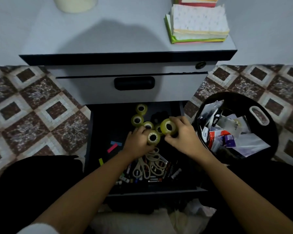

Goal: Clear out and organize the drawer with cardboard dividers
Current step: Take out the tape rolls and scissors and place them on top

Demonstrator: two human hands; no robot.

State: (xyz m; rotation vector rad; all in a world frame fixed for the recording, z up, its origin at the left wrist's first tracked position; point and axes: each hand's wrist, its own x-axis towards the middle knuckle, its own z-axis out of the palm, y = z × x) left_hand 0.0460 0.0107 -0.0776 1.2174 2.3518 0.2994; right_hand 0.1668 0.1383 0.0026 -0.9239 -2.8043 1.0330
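In the open drawer (108,132), the left hand (139,141) grips a small tape roll (153,137); the right hand (181,134) pinches a larger tape roll (168,127).

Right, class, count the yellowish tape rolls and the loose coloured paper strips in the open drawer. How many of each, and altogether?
Tape rolls: 6, one in the left hand, one in the right hand.
Coloured strips: 3 (blue, pink, yellow).
Total: 9.

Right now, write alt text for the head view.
A person's left hand grips a small yellowish clear tape roll and the right hand a second roll, over an open dark drawer. Loose tape rolls and cream-handled scissors lie inside; a round black bin stands beside it.
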